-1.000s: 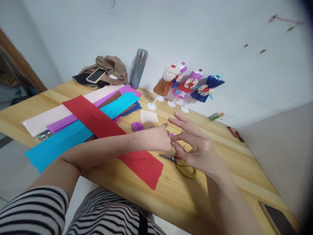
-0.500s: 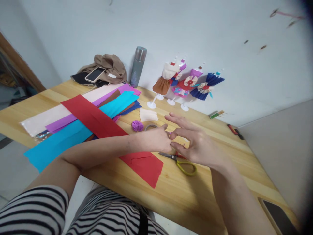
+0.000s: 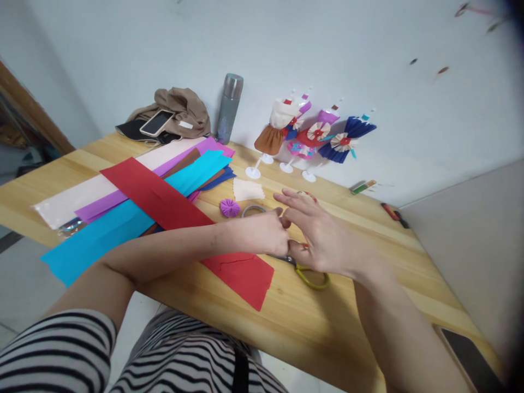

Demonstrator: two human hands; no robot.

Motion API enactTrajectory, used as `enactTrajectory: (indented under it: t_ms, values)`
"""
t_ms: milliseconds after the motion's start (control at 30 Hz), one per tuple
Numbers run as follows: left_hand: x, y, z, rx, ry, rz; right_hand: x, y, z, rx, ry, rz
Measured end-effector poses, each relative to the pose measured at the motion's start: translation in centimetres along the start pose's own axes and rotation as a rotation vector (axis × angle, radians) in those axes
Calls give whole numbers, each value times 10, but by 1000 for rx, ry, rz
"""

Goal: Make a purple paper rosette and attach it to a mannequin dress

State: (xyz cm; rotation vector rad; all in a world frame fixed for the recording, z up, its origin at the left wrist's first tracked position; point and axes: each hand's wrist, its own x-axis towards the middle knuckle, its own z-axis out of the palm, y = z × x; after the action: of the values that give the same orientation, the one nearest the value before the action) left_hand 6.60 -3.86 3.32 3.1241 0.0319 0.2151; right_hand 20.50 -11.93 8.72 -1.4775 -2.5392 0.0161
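My left hand [image 3: 262,233] is closed in a pinch over the wooden table [image 3: 360,311], and what its fingertips hold is hidden. My right hand [image 3: 323,234] meets it from the right. Its thumb and forefinger press against the left fingertips, while its other fingers stretch out. Scissors with yellow-green handles [image 3: 308,276] lie on the table just under my right hand. A red paper strip [image 3: 164,204] runs beneath my left forearm. A purple paper rosette [image 3: 230,208], a tape ring [image 3: 252,208] and a cream paper piece [image 3: 248,190] lie just beyond my hands.
Long sheets of cyan [image 3: 102,232], purple and cream paper lie at the left. Paper dresses on white stands [image 3: 311,136] line the wall, beside a grey flask [image 3: 228,109]. A phone [image 3: 156,123] rests on brown cloth. A dark device [image 3: 470,357] lies at the near right corner.
My right hand has lowered and closed in on my left hand, and its spread fingers have drawn nearer together. The small purple bit seen between the fingertips earlier no longer shows.
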Motion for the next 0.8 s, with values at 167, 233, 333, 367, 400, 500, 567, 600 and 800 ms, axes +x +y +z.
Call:
enactTrajectory:
  t_ms: [167, 233, 333, 367, 400, 500, 567, 600, 800]
  values:
    - [-21, -23, -32, 1, -192, -57, -20, 10, 9, 64, 99, 240]
    - [-25, -30, -37, -44, -290, -142, -31, 12, 16, 131, -14, 340]
    - [-30, -24, -32, -150, -421, -67, -54, 15, 31, 109, -210, 473]
    - [-32, -18, -29, -182, -464, -48, -63, 16, 38, 101, -234, 511]
    - [-35, -11, -26, -197, -495, -66, -73, 18, 45, 107, -230, 527]
    - [-46, 15, -15, -158, -453, -170, -103, 22, 67, 166, -149, 427]
    - [-54, 28, -8, -151, -438, -174, -119, 24, 79, 142, -68, 390]
    - [-58, 33, -4, -142, -401, -184, -124, 24, 83, 131, -42, 378]
    - [-73, 39, 14, -124, -258, -269, -135, 34, 89, 249, -59, 422]
